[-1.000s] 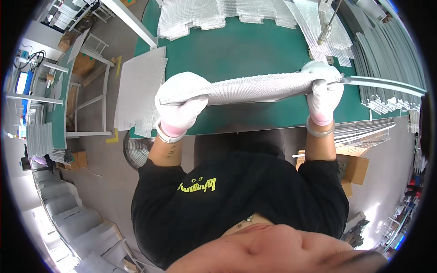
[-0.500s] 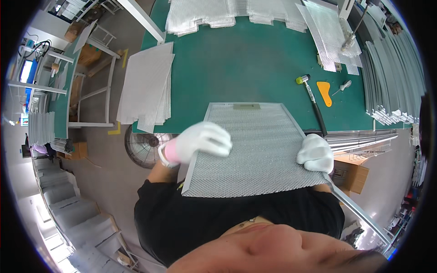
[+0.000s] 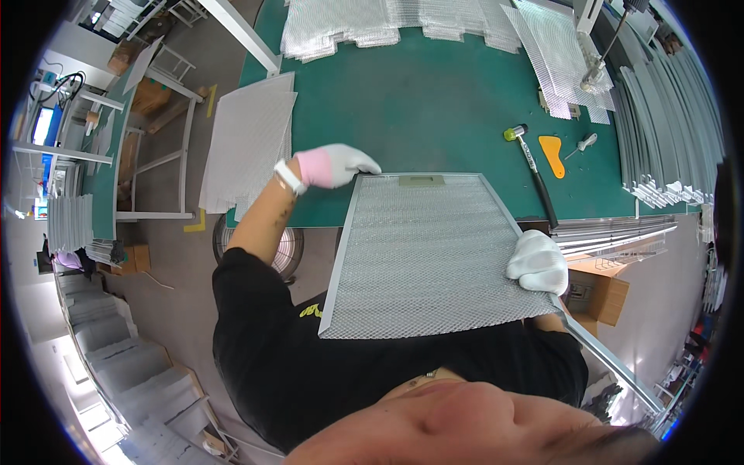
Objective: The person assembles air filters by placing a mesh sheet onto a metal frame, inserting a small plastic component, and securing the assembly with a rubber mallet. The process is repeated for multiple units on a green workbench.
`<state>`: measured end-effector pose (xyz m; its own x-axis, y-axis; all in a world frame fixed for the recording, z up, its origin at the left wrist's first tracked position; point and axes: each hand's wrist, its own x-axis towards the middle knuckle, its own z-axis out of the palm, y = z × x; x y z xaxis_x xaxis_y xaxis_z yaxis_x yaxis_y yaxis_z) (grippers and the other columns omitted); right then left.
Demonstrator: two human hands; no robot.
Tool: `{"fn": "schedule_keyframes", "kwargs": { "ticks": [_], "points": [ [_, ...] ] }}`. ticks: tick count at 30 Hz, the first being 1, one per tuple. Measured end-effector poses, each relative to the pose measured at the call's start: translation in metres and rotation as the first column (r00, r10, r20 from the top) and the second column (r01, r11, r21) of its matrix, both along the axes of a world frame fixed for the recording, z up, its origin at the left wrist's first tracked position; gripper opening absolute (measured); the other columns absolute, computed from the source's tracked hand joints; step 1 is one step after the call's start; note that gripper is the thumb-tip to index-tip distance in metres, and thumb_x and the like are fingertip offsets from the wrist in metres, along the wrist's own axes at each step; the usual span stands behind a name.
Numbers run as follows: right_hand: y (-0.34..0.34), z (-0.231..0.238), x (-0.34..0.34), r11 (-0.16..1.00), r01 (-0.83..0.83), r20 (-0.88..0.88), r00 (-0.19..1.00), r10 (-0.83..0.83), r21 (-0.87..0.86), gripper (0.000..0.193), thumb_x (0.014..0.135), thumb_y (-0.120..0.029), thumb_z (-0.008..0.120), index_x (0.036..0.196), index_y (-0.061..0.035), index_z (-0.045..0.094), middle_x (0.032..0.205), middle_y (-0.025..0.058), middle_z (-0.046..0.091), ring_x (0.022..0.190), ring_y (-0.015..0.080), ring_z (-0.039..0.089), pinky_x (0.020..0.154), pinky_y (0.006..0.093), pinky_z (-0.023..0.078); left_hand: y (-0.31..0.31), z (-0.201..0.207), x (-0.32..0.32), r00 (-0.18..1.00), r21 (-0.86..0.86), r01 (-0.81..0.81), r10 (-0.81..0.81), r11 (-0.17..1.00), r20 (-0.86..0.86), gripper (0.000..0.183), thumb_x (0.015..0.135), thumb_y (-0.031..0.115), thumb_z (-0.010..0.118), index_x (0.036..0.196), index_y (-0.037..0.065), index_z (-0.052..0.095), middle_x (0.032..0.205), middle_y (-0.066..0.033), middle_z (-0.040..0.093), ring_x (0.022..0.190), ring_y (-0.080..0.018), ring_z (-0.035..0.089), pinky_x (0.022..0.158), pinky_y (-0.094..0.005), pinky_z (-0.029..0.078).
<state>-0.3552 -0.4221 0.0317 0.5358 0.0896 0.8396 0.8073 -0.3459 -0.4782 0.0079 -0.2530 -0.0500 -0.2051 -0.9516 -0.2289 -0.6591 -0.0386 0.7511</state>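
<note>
A silver metal mesh filter panel [image 3: 422, 260] lies tilted in front of me, its far end on the green workbench and its near end over my lap. Metal framing runs along its left, far and right sides; the near edge is bare mesh. From the near right corner a metal frame strip [image 3: 612, 360] sticks out past the panel. My gloved left hand [image 3: 337, 166] is closed at the far left corner, fingertips on the frame. My gloved right hand [image 3: 538, 263] is closed round the right side rail. A small olive plate [image 3: 421, 180] sits on the far edge.
On the green workbench [image 3: 403, 101] lie a mallet [image 3: 528, 159], an orange scraper [image 3: 552, 155] and a small white-handled tool [image 3: 587, 143]. Mesh sheets [image 3: 248, 139] are stacked at left, more [image 3: 341, 27] at the back. Metal strips [image 3: 670, 132] pile up at right. A fan [image 3: 287, 252] stands below left.
My left hand has moved away from me, from over the panel's left side to its far left corner. The panel's near end has shifted slightly right. My right hand keeps its grip.
</note>
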Motion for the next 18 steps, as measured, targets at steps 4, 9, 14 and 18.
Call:
{"fn": "schedule_keyframes", "kwargs": {
  "ticks": [4,9,14,18],
  "points": [
    [0.008,-0.014,0.006,0.988,0.075,0.142,0.985,-0.095,0.137,0.026,0.059,-0.022,0.064,0.055,-0.0043,0.045,0.057,0.0137,0.058,0.037,0.0199,0.050,0.036,0.0313,0.027,-0.042,0.012,-0.015,0.950,0.117,0.084,-0.115,0.990,0.290,0.025,0.083,0.019,0.059,0.100,0.006,0.073,0.092,-0.0135,0.071,0.087,-0.0307,0.068,0.081,-0.0385,0.053],
    [0.013,-0.013,0.007,0.970,0.146,0.182,0.966,-0.181,0.192,0.029,0.052,-0.023,0.062,0.050,-0.0062,0.038,0.051,0.0114,0.053,0.034,0.0184,0.046,0.034,0.0309,0.025,-0.066,0.020,-0.035,0.786,0.255,0.181,-0.295,0.950,0.543,0.021,0.077,0.021,0.063,0.090,0.011,0.075,0.080,-0.0103,0.071,0.075,-0.0297,0.067,0.070,-0.0396,0.053],
    [0.026,-0.015,0.018,0.915,0.205,0.266,0.914,-0.306,0.347,0.031,0.045,-0.027,0.055,0.044,-0.0097,0.030,0.047,0.0081,0.045,0.031,0.0173,0.040,0.033,0.0309,0.023,-0.077,0.025,-0.047,0.690,0.330,0.258,-0.412,0.908,0.595,0.020,0.073,0.021,0.065,0.088,0.011,0.075,0.077,-0.0097,0.070,0.073,-0.0305,0.067,0.068,-0.0416,0.052],
    [0.013,-0.008,0.008,0.963,0.177,0.129,0.970,-0.206,0.204,0.035,0.055,-0.026,0.062,0.048,-0.0087,0.033,0.045,0.0055,0.042,0.031,0.0172,0.039,0.034,0.0313,0.023,-0.084,0.018,-0.045,0.737,0.332,0.226,-0.384,0.916,0.557,0.023,0.068,0.021,0.069,0.087,0.010,0.074,0.078,-0.0094,0.070,0.074,-0.0296,0.067,0.068,-0.0419,0.052]
  ]
}}
